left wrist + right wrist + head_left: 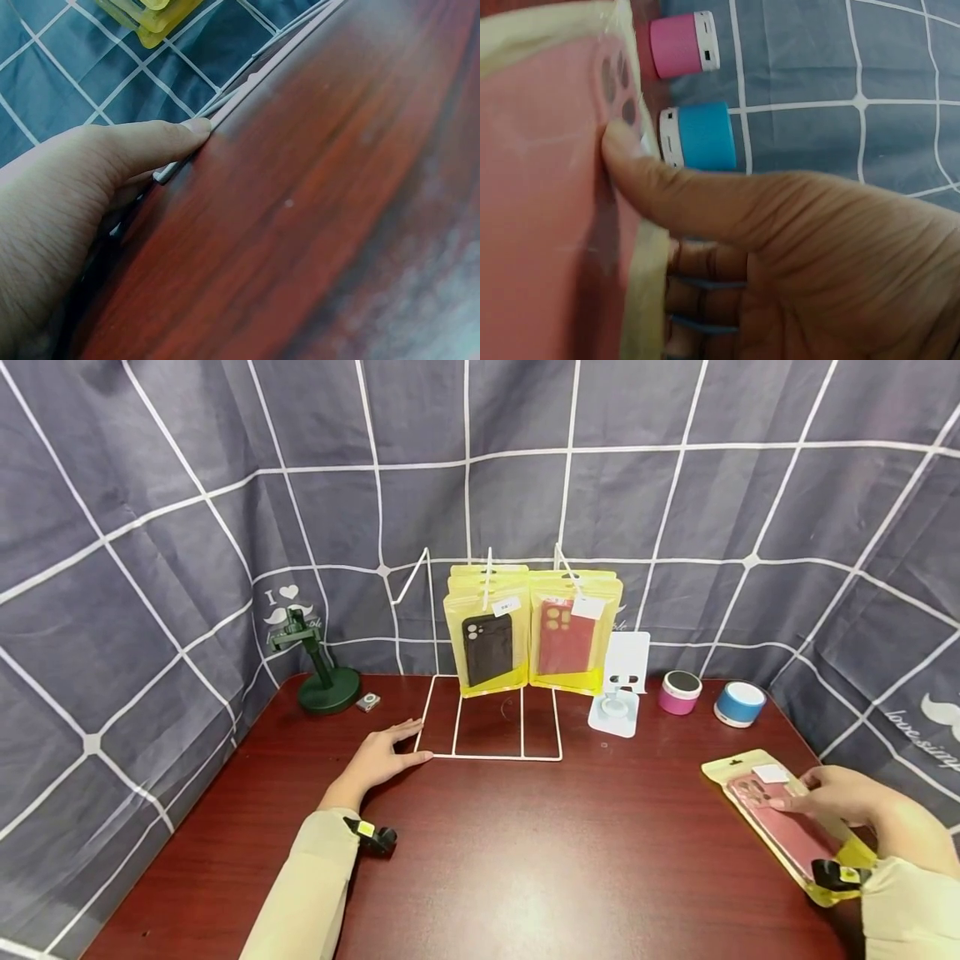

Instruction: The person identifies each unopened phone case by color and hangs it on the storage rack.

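Note:
My right hand (847,797) grips a yellow-edged clear pouch holding a pink phone case (795,818), thumb on its front and fingers behind, as the right wrist view shows. The pouch is tilted at the right side of the table. My left hand (378,764) rests at the front left corner of a white wire display rack (487,757), its thumb (169,142) touching the wire. On the rack's hooks hang several similar pouches, a black phone case (487,647) foremost in the middle row and a pink phone case (566,639) foremost in the right row. The left hook (411,578) bears no pouch.
A white folding stand (626,664) is right of the rack, then a pink speaker-like cylinder (679,693) and a blue one (739,704). At the left stand a dark green phone stand (328,689) and a small square gadget (368,702). A grey gridded curtain (517,510) surrounds the table.

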The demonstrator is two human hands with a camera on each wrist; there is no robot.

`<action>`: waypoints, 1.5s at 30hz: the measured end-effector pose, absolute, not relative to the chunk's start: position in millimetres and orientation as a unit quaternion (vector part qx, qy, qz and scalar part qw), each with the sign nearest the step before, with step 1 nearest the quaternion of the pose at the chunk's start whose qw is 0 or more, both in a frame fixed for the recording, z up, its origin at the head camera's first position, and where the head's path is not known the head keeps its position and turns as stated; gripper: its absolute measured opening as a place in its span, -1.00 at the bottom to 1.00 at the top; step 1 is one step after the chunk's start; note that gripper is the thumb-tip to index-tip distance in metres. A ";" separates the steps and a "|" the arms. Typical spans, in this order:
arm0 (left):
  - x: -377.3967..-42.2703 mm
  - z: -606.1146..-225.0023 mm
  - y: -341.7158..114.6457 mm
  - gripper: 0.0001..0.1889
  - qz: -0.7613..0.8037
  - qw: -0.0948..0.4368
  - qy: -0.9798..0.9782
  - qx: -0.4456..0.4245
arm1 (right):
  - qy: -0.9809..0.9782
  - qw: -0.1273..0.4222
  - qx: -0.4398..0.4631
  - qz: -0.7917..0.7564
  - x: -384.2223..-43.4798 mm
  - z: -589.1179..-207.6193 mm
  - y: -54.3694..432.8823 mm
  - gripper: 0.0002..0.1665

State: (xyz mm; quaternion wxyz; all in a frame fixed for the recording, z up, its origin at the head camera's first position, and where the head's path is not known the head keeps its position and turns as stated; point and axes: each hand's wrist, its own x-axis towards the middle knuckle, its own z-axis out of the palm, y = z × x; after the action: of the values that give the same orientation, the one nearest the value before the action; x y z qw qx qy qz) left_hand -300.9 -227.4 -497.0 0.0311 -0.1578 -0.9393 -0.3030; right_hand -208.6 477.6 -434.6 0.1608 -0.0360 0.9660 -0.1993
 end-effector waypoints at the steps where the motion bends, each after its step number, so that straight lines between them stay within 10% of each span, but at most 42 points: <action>1: -300.7 -497.1 -227.4 -0.14 -0.303 0.029 -0.940 -0.157 | 0.967 0.157 -0.047 -0.196 -209.4 -435.2 475.3 -0.51; 26: -300.5 -495.5 -226.5 -0.15 -0.310 0.042 -0.935 -0.167 | 0.805 0.143 -0.152 -0.555 -208.9 -411.4 432.3 -0.90; 45: -301.5 -495.1 -227.6 -0.15 -0.303 0.031 -0.938 -0.167 | 0.880 -0.123 -0.109 -0.446 -201.7 -375.9 354.4 -0.86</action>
State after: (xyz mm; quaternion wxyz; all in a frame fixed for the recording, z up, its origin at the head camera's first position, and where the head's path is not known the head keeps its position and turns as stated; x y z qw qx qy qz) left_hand -301.5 -227.6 -495.1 0.0314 -0.1670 -0.9378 -0.3027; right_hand -201.7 354.4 -375.9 -0.1230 -0.1094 0.8798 -0.4459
